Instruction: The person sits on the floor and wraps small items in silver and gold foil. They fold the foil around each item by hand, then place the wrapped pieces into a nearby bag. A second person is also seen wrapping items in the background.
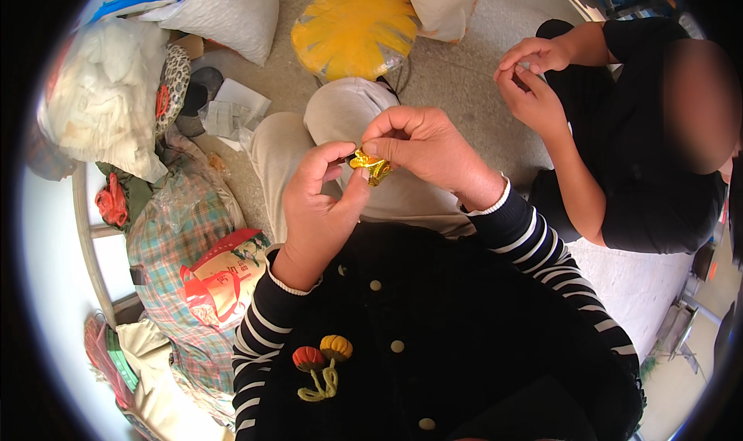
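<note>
A small shiny gold-foil piece (377, 170) is pinched between my two hands, above my lap in light trousers (342, 105). My left hand (325, 203) holds its left side between thumb and fingers, and a small dark bit shows near the fingertips. My right hand (424, 150) grips the top of the foil with thumb and forefinger. The foil looks crinkled; whether it is a wrapper or an ornament I cannot tell.
A yellow taped round stool top (355, 28) stands beyond my knees. At the right sits a person in black (650, 150), both hands raised. Bags (104, 92), a plaid cloth (168, 249) and a red-and-cream bag (223, 284) lie at the left.
</note>
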Demonstrator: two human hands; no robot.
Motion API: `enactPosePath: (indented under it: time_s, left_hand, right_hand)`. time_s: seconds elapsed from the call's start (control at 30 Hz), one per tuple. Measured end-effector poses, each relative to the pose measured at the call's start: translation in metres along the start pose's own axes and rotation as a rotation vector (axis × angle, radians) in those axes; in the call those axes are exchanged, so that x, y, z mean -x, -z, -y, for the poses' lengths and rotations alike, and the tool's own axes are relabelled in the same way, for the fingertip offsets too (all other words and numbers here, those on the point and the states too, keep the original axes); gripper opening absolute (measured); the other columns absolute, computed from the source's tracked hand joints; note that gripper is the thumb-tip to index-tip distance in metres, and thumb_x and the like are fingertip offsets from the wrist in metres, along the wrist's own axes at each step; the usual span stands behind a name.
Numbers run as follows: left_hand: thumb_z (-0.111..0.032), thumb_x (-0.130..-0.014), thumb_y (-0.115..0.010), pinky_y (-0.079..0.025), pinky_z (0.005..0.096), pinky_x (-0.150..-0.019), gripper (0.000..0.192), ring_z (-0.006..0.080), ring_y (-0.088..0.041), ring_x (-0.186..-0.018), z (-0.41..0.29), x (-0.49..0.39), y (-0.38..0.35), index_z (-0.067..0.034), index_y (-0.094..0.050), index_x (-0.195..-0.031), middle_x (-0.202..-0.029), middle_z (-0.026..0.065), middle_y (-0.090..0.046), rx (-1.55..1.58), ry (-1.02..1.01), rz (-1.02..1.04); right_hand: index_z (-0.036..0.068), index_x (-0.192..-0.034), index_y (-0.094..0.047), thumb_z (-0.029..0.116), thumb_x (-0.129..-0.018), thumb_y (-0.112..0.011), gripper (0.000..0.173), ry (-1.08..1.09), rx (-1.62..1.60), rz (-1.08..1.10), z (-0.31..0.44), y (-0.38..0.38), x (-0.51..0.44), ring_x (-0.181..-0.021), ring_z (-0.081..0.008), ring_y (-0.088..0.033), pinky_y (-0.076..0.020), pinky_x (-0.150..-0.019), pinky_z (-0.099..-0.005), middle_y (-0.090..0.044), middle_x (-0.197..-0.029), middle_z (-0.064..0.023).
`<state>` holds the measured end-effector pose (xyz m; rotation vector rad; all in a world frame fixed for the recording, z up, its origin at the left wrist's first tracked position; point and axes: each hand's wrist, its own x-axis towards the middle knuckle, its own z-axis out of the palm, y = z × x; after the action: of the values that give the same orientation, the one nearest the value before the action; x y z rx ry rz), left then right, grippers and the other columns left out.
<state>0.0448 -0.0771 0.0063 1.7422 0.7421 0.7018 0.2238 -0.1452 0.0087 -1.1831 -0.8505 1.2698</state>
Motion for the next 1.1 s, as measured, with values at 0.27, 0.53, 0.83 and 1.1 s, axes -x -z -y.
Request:
enactPosePath:
  time_s: [0.27, 0.53, 0.83, 1.1]
  left_hand:
    - [0.004, -0.086, -0.063, -0.048, 0.0208, -0.076, 0.016, 0.0073, -0.060, -0.087, -0.004, -0.012, -0.003, -0.001, -0.060, -0.101, -0.095, 0.0036, -0.064, 0.408, 0.253, 0.008]
    - [0.007, -0.083, -0.064, -0.050, 0.0201, -0.066, 0.013, 0.0068, -0.060, -0.082, 0.006, -0.014, -0.011, -0.001, -0.061, -0.092, -0.092, 0.0032, -0.062, 0.239, 0.241, -0.001]
    - [0.007, -0.080, -0.065, -0.051, 0.0221, -0.066, 0.013, 0.0095, -0.061, -0.075, 0.015, -0.017, -0.012, 0.000, -0.064, -0.091, -0.092, 0.0046, -0.062, 0.061, 0.056, 0.076]
    - [0.005, -0.083, -0.066, -0.048, 0.0187, -0.067, 0.013, 0.0037, -0.058, -0.071, 0.022, -0.020, -0.012, -0.002, -0.064, -0.093, -0.084, -0.0009, -0.063, 0.008, 0.079, 0.047]
  right_hand:
    - [-0.001, -0.093, -0.066, 0.003, -0.090, -0.065, 0.005, 0.023, 0.064, -0.032, -0.001, -0.002, 0.004, -0.074, -0.0068, -0.061, -0.0506, -0.066, -0.0215, -0.067, -0.082, -0.0024]
    - [-0.002, -0.093, -0.066, 0.002, -0.090, -0.065, 0.005, 0.002, 0.075, -0.049, -0.011, 0.001, 0.005, -0.075, -0.0067, -0.060, -0.0501, -0.067, -0.0215, -0.066, -0.082, -0.0021]
    - [-0.002, -0.094, -0.066, 0.003, -0.091, -0.064, 0.006, -0.036, 0.032, -0.044, -0.025, 0.014, 0.005, -0.077, -0.0067, -0.060, -0.0496, -0.069, -0.0216, -0.066, -0.084, -0.0016]
    - [-0.002, -0.103, -0.063, 0.001, -0.090, -0.063, 0.014, -0.060, -0.010, -0.014, -0.025, 0.018, 0.006, -0.078, -0.0076, -0.061, -0.0505, -0.070, -0.0218, -0.065, -0.087, -0.0034]
